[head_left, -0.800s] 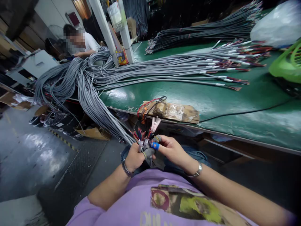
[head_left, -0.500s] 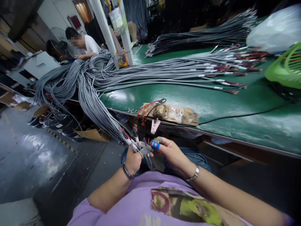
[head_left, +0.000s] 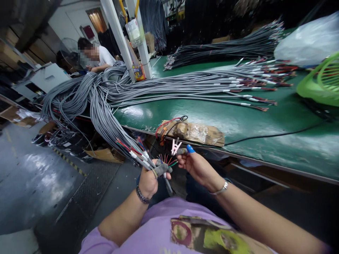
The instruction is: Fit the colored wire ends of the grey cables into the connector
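Observation:
My left hand (head_left: 149,179), with grey finger cots, is closed around several grey cables (head_left: 143,163). The cables have white bands and bare coloured wire ends. Above my left thumb, the thin coloured wires (head_left: 167,159) of one cable fan out. My right hand (head_left: 196,165) is just right of these wires, apart from them. Its blue-wrapped thumb is raised, the grey-covered index finger points left, and the other fingers are curled; I see nothing held in it. A pink clothespin (head_left: 175,146) hangs at the table edge, close to the right index fingertip.
A wooden block (head_left: 198,133) with red and black leads lies on the green table's (head_left: 251,123) front edge. Behind it run long grey cables (head_left: 185,83) and a black cable bundle (head_left: 225,49). A green basket (head_left: 320,83) stands right. Another person (head_left: 102,58) works far left.
My right hand has drawn away from the wires, up and to the right, with its thumb lifted. The wires are now spread out. The left hand keeps hold of the cables.

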`<state>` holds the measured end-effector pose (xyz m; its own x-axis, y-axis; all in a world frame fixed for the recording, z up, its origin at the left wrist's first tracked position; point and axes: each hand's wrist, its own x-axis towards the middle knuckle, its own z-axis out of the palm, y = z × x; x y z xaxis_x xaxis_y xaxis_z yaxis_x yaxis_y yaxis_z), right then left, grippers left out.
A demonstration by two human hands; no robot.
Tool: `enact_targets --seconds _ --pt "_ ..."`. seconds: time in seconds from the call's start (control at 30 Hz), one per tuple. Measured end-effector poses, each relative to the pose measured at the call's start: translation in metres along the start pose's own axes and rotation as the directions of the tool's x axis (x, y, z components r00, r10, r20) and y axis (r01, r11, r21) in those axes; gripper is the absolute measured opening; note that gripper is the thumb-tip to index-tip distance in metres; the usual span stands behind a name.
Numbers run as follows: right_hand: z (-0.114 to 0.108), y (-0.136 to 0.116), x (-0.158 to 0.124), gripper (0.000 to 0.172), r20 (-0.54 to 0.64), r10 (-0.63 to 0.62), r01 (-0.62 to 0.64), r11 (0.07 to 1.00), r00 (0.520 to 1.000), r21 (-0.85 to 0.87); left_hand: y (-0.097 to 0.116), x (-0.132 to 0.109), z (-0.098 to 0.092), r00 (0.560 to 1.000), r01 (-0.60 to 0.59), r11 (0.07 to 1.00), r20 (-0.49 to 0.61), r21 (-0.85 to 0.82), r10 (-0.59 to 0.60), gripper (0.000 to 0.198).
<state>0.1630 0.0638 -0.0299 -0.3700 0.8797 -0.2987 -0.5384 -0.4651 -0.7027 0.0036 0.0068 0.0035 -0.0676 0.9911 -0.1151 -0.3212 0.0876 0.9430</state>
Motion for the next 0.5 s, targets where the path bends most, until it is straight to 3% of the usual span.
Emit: enact_targets --seconds 0.1,0.2,0.37,0.5 --pt "0.005 -0.011 0.014 0.040 0.103 0.072 -0.077 0.996 0.992 0.047 0.007 0.004 0.007 0.998 0.044 0.999 0.048 -0.025 -0.043 0.025" --pt "0.013 -0.015 0.020 0.041 0.183 0.004 -0.007 1.000 0.983 0.019 0.011 0.009 0.013 0.994 0.079 0.996 0.078 -0.031 -0.076 0.028" --pt "0.021 -0.007 0.022 0.052 0.109 -0.188 0.192 0.981 0.976 -0.030 0.007 0.016 0.012 0.989 0.104 0.994 0.112 -0.029 -0.100 0.027" --pt "0.024 -0.004 0.024 0.052 0.112 -0.098 0.090 0.993 0.989 0.077 0.003 0.019 0.009 0.984 0.110 0.994 0.136 0.020 -0.111 0.025"
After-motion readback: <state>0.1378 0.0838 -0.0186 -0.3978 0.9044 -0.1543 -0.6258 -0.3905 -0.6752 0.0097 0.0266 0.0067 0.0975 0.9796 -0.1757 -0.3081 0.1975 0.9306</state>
